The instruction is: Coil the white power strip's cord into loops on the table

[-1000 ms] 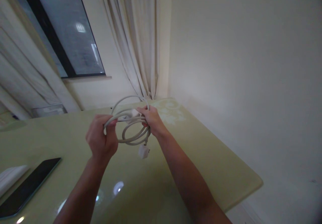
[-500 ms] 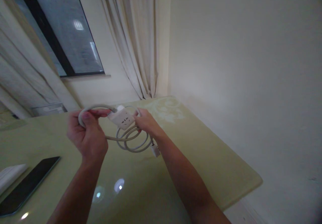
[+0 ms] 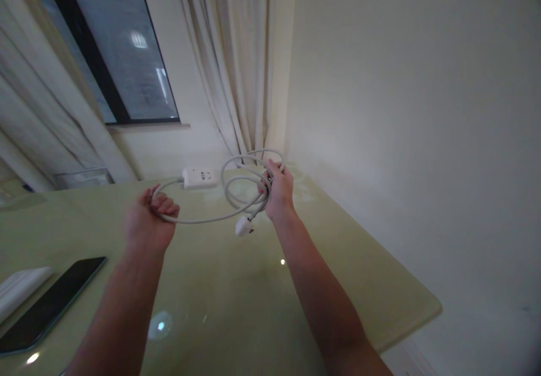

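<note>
A white extension cord with a small socket block point(image 3: 200, 178) is held in the air over the table. My left hand point(image 3: 153, 218) is closed around the cable point(image 3: 207, 220) just short of the block, which sticks out to the right of my fingers with its outlets facing me. Farther right, my right hand point(image 3: 279, 190) grips the gathered loops of the same cable. From beneath those loops hangs the white plug point(image 3: 243, 226), its prongs pointing right. The cable sags between both hands.
The pale green glossy table point(image 3: 236, 286) ends at a rounded corner on the right, beside a plain wall point(image 3: 401, 111). A dark phone point(image 3: 54, 302) and a white object point(image 3: 21, 288) lie at the left. Curtains point(image 3: 236, 54) and a window point(image 3: 122, 49) stand behind.
My hands have moved apart, the right one going right and up with the loops. The socket block has come away from my right hand, and the plug hangs in fuller view.
</note>
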`<state>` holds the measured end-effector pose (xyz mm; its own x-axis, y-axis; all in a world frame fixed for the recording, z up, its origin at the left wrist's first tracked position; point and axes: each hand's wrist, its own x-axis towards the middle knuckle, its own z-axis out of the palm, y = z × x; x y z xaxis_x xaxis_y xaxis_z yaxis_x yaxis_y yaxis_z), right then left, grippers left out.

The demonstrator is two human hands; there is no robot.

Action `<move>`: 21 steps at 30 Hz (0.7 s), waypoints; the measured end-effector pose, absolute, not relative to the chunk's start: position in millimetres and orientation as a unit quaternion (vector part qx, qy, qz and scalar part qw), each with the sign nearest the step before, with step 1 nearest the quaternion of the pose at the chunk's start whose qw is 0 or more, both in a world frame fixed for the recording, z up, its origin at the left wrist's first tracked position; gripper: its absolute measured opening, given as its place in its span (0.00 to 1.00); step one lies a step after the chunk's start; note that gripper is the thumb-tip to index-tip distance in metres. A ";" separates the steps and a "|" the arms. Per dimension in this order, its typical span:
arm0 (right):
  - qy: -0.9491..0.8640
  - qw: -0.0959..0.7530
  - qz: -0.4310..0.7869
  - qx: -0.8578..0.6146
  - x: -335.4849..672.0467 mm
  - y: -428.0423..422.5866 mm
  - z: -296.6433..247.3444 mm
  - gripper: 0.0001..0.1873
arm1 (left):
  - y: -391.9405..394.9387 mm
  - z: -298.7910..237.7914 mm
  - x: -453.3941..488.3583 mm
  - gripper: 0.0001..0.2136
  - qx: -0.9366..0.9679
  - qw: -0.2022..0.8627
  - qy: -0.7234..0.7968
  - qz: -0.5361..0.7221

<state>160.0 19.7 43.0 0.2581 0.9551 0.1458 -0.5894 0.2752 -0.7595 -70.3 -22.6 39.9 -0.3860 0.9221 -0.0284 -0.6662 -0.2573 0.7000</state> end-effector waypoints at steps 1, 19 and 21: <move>-0.307 0.739 0.524 -0.293 163.1 17.8 46.2 0.19 | -19.3 35.6 -71.3 0.11 0.198 0.541 0.335 0.745; -0.316 0.749 0.529 -0.244 164.2 -12.9 69.7 0.16 | -22.7 2.2 -35.8 0.14 0.653 -0.080 0.599 0.456; -0.319 0.752 0.520 -0.250 158.7 -15.9 69.7 0.15 | -36.6 15.7 -22.6 0.12 0.682 -0.111 0.533 0.488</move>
